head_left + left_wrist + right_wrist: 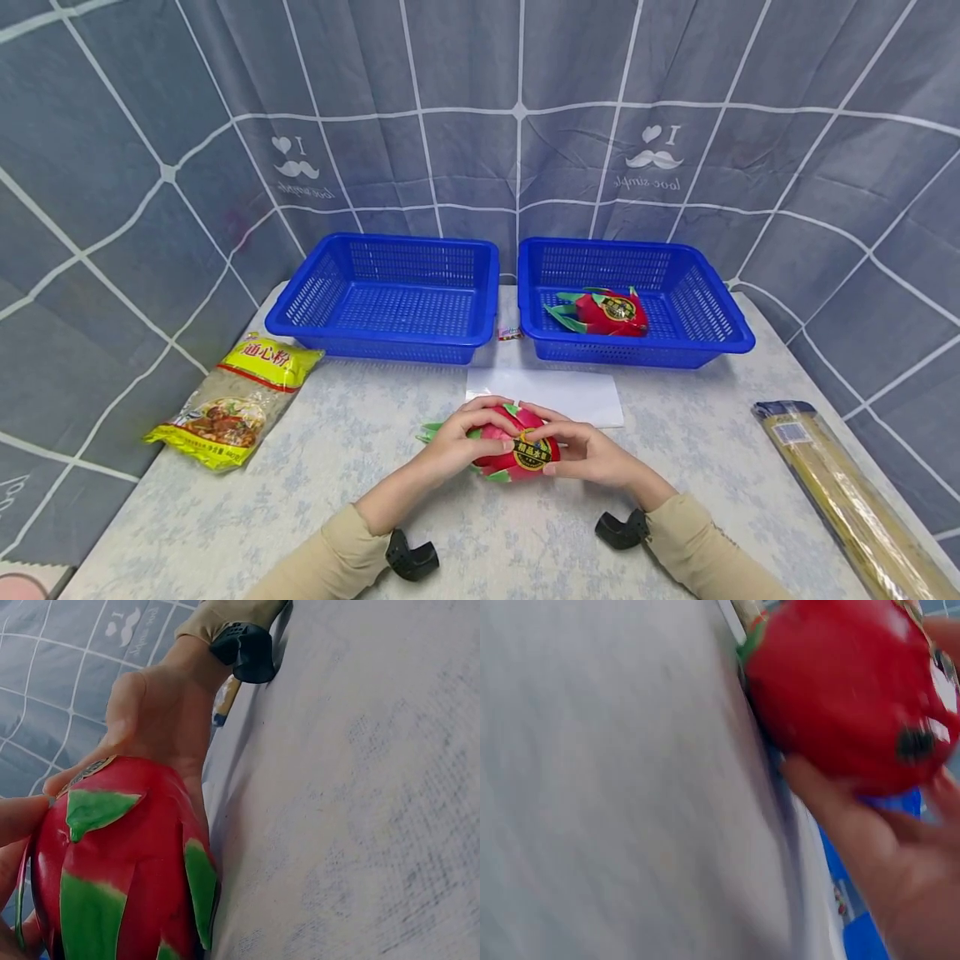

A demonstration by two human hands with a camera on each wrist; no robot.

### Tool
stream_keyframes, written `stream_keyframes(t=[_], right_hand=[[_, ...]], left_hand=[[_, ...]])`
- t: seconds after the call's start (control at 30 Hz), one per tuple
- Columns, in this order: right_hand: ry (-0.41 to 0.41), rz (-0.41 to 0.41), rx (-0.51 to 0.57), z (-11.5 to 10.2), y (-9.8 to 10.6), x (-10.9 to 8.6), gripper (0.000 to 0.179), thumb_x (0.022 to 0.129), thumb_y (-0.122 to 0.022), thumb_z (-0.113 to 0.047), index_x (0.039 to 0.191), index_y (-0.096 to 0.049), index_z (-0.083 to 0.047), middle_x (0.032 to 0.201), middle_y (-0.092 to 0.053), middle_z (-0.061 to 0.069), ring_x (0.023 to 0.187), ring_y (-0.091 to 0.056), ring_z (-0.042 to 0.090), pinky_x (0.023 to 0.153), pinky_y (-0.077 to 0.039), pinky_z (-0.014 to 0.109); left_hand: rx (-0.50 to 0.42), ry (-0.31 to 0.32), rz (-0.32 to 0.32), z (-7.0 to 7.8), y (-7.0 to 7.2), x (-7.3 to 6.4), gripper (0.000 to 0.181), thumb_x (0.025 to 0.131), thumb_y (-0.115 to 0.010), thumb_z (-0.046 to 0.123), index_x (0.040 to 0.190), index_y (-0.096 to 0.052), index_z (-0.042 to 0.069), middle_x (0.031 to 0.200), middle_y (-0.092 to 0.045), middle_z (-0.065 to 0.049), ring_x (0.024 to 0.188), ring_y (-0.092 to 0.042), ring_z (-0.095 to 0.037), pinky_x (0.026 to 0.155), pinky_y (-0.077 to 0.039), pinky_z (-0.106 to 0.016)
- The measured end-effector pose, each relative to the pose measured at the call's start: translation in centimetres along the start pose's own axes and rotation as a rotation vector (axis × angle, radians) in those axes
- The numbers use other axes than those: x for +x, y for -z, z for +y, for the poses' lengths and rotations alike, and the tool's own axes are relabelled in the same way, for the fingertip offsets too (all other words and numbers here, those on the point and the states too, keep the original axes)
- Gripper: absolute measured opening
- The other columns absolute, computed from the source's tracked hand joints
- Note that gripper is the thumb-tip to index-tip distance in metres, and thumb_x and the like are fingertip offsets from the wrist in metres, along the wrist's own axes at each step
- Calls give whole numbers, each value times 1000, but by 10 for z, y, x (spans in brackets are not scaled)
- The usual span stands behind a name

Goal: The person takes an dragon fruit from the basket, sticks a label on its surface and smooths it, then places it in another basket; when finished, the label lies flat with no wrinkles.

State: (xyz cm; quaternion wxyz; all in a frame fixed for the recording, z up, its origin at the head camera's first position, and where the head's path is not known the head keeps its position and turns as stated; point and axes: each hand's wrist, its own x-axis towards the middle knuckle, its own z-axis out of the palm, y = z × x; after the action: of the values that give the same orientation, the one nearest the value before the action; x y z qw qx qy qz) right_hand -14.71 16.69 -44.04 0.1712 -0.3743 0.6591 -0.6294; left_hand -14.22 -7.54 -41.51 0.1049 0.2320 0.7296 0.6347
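Note:
A red dragon fruit [534,454] with green scales and a black-and-gold label is between both hands, close over the table in front of the person. My left hand [471,437] grips its leafy end, fingers curled over the top and the thumb along the near side. From the other end my right hand [592,452] holds it, thumb low and fingers over the far side. In the left wrist view the dragon fruit [142,847] shows its green-scaled end. Its smooth red side fills the upper right of the right wrist view, somewhat blurred.
Behind stand two blue baskets, the left basket [382,340] bare inside, the right basket [637,348] with another dragon fruit [611,313]. A small packet [510,332] lies between them. White paper [581,398], a macaroni bag [240,400] and a long noodle pack [847,492] lie around.

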Motion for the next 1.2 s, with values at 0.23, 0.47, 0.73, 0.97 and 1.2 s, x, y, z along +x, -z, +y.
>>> stream_keyframes(t=[0.23,0.47,0.73,0.97,1.2], right_hand=[[-52,227,-192,-2,-15,1,32,76,-78,-8,103,-62,-12,144,-38,15,119,-50,29,81,-52,34],[-51,185,-192,-12,-1,-7,30,79,-74,-4,104,-57,-12,143,-38,19,117,-51,31,78,-53,35],[167,124,-19,-58,57,-30,38,82,-63,13,111,-52,-9,145,-38,4,125,-43,14,82,-52,31],[290,427,-8,-97,106,-44,36,79,-60,20,107,-54,-2,144,-39,4,128,-38,18,88,-47,24],[136,826,-164,-101,150,-39,37,79,-65,16,109,-58,-4,148,-34,7,136,-29,25,87,-44,13]], left_hand=[[73,-18,19,-1,-5,-1,18,84,-71,13,100,-71,7,134,-49,-9,125,-40,-28,95,-38,-41],[142,-33,-79,15,6,2,27,91,-62,16,117,-64,8,132,-51,-11,125,-43,-26,98,-39,-43],[103,-90,129,49,31,25,25,91,-61,14,112,-64,0,111,-64,-11,101,-59,-20,86,-47,-33],[46,-153,294,57,29,57,21,90,-62,13,108,-64,1,105,-66,-10,99,-59,-17,86,-44,-36],[83,-80,231,34,7,86,26,91,-63,15,112,-62,-1,103,-67,-13,96,-61,-26,84,-48,-34]])
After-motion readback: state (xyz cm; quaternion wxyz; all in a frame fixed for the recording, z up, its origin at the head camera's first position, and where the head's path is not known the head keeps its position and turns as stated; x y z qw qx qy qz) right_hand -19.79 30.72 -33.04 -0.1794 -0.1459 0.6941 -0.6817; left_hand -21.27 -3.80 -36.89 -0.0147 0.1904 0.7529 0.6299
